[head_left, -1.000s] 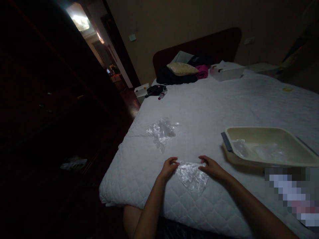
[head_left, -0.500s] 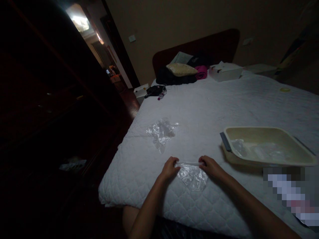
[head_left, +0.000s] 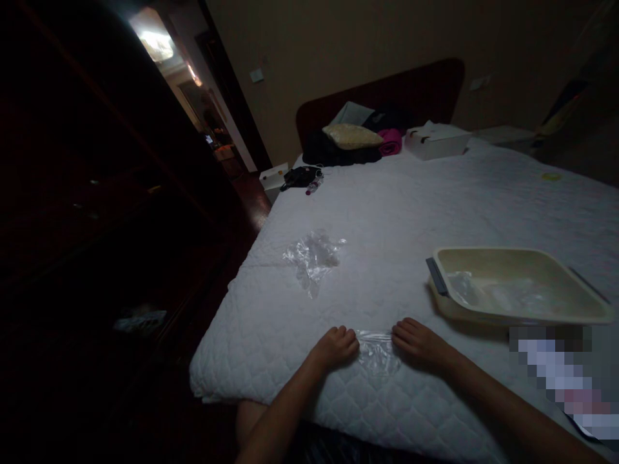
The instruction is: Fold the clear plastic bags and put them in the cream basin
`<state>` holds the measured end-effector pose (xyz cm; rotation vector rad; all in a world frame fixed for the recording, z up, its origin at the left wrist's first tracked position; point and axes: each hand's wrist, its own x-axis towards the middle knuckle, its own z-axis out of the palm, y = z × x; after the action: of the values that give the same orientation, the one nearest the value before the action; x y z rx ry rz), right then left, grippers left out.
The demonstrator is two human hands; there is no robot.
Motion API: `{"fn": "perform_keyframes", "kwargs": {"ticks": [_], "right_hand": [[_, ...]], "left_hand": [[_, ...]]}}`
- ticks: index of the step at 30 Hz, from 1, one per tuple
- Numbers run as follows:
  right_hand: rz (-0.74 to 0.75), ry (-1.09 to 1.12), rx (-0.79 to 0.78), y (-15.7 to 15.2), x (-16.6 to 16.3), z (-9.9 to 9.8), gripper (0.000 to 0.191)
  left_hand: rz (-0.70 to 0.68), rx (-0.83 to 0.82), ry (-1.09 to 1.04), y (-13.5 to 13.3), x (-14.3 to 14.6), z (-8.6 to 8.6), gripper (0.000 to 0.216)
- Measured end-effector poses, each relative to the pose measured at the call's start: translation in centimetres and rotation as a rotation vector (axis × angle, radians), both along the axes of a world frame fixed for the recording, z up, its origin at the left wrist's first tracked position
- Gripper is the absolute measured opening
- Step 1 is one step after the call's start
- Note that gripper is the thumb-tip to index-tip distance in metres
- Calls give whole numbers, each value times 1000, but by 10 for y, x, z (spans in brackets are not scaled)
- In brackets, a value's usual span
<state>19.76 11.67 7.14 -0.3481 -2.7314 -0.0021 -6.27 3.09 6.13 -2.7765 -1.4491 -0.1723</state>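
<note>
Between my hands a clear plastic bag (head_left: 378, 354) lies over the white quilted bed cover near its front edge. My left hand (head_left: 338, 346) is closed on the bag's left side, its fingers curled over the plastic. On the opposite side my right hand (head_left: 416, 341) grips the bag in the same way. Farther up the bed rests a second, crumpled clear plastic bag (head_left: 314, 258), touched by neither hand. To the right stands a cream plastic tub (head_left: 512, 316) with grey handles, holding some clear plastic bags (head_left: 517, 293).
At the headboard are a beige pillow (head_left: 353, 136), dark cloth, a rolled pink cloth (head_left: 389, 142) and a white box (head_left: 438, 140). A small bottle (head_left: 314, 187) lies near the far left edge. A yellow ring (head_left: 551, 176) is at far right. The bed's left side drops to dark floor.
Both hands have come a little nearer to me and closer together, fingers now folded over the bag. Less of the plastic shows between them. The tub and the crumpled bag stay put.
</note>
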Motion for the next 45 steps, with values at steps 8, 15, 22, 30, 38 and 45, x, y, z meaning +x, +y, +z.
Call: {"fn": "perform_keyframes", "kwargs": {"ticks": [8, 15, 22, 30, 38, 45], "right_hand": [[-120, -15, -316, -1, 4, 2, 23], [-318, 5, -636, -17, -5, 30, 21], [-368, -9, -496, -31, 6, 12, 23], [-239, 90, -226, -29, 18, -14, 27], [-65, 51, -92, -34, 24, -24, 28], [15, 19, -34, -36, 34, -20, 29]], "left_hand": [[-125, 69, 49, -4, -3, 1, 11], [12, 37, -71, -1, 1, -1, 9], [242, 15, -204, -6, 7, 3, 20], [-12, -56, -176, -19, 7, 2, 13], [-131, -9, -106, -25, 4, -3, 17], [-233, 34, -58, -32, -1, 0, 19]]}}
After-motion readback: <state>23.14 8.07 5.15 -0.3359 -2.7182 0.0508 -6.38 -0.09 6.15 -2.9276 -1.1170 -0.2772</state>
